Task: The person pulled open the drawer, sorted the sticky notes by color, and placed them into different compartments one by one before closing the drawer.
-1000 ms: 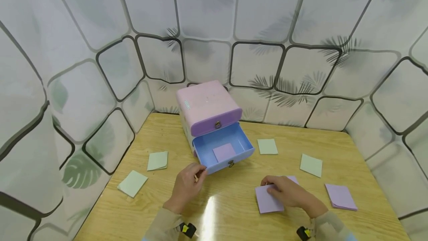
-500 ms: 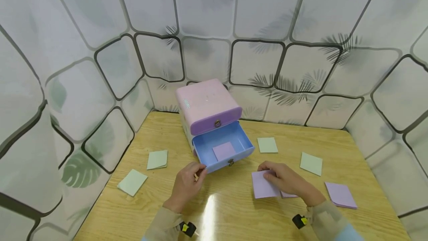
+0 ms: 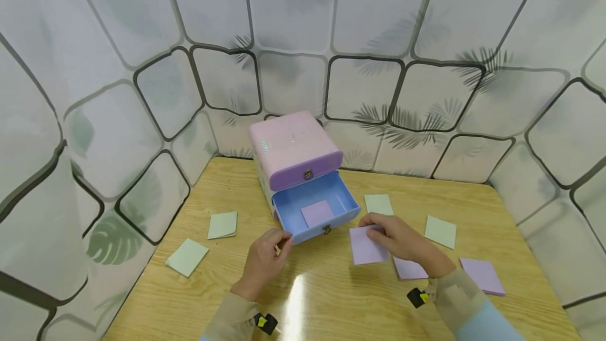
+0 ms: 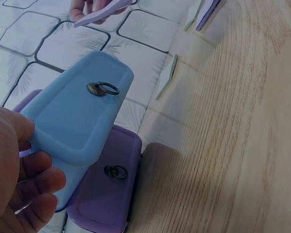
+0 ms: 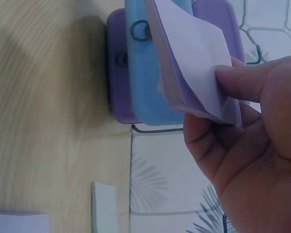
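My right hand (image 3: 401,238) pinches a purple sticky note pad (image 3: 365,247) by its right edge, thumb on top, in front of a small pink and purple drawer cabinet (image 3: 295,143). The right wrist view shows the pad (image 5: 194,53) is thick, its top sheets slightly lifted. My left hand (image 3: 266,259) grips the front left corner of the pulled-out blue drawer (image 3: 343,219); in the left wrist view, the thumb touches the drawer front (image 4: 77,121). Inside that drawer lies another purple pad (image 3: 317,213).
Purple pads lie right of centre (image 3: 410,269) and far right (image 3: 483,276). Pale green pads lie behind the right hand (image 3: 379,203), further right (image 3: 441,232), and to the left (image 3: 222,225), (image 3: 187,257). A patterned curtain (image 3: 364,91) surrounds the wooden table (image 3: 331,299).
My right hand has lifted the purple pad and carried it left and forward, toward the blue drawer, uncovering another purple pad on the table. The left hand stays at the drawer corner.
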Demonstrator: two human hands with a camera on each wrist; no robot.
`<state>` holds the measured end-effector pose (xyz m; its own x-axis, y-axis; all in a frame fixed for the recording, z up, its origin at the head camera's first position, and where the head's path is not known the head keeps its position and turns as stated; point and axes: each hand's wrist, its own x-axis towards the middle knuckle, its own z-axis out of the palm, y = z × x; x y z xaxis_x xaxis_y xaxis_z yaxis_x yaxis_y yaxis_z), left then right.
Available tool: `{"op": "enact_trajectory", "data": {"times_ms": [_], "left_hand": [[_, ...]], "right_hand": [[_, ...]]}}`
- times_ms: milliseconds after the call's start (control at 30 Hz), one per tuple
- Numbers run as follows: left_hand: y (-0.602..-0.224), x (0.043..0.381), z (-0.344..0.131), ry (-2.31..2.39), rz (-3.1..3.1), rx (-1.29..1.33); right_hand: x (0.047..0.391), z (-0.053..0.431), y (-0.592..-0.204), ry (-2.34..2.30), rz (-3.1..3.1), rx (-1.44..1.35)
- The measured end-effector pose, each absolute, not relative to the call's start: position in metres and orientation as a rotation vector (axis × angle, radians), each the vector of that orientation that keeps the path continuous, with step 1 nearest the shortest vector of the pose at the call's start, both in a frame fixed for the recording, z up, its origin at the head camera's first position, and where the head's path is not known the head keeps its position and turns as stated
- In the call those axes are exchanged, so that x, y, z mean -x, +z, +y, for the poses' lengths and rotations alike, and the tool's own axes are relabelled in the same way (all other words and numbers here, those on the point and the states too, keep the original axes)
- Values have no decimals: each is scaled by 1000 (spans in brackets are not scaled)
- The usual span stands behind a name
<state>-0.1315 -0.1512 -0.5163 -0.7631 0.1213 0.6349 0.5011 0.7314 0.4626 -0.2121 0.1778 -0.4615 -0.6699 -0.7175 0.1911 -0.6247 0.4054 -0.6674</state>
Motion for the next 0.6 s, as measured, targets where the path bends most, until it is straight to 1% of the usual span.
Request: {"op": "enact_trajectory", "data": {"times_ms": [467, 600], "left_hand": [[-519, 132, -151, -840, -2322, 470], [-519, 132, -151, -836, -2324, 468]], "right_hand": [[226, 151, -436, -1264, 2503, 1230], [225, 137, -422, -1290, 2516, 1198]]}}
